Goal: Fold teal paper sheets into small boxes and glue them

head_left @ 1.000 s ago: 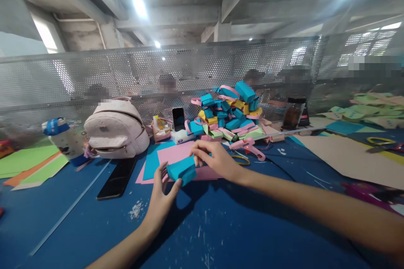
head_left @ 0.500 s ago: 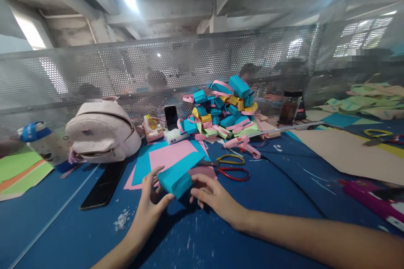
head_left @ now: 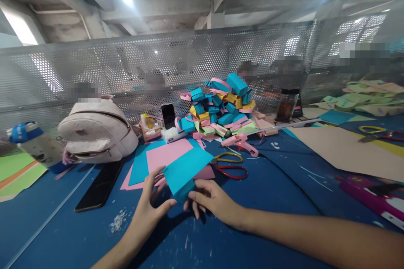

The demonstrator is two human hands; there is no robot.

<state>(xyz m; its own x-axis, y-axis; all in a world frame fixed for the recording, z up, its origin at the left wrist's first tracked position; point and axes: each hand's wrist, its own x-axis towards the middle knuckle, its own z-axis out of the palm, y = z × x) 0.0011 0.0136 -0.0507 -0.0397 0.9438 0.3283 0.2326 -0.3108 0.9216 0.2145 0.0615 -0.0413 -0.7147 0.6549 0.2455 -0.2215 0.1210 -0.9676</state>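
A folded blue paper box (head_left: 186, 172) is held up over the table, a broad flat flap on its top facing me. My left hand (head_left: 154, 197) grips its left side, thumb at the lower edge and fingers behind. On the other side my right hand (head_left: 214, 201) pinches the lower right corner between thumb and fingers. The fingertips behind the paper are partly hidden. Just beyond the box lie pink paper sheets (head_left: 168, 154) and blue sheets (head_left: 139, 166). Scissors (head_left: 232, 171) with one yellow and one red handle lie behind my right hand, their blades covered by the flap.
Beyond the scissors are a pink glue gun (head_left: 241, 143) with a black cord and a heap of paper boxes (head_left: 221, 107). A backpack (head_left: 101, 132), black phone (head_left: 99, 187) and bottle (head_left: 41, 147) stand or lie left. Beige card (head_left: 347, 151) and a magenta object (head_left: 369, 195) lie right.
The blue box has turned in my hands, so its top flap now faces me more broadly and covers the scissor blades. My right fingers have shifted under the lower right corner.
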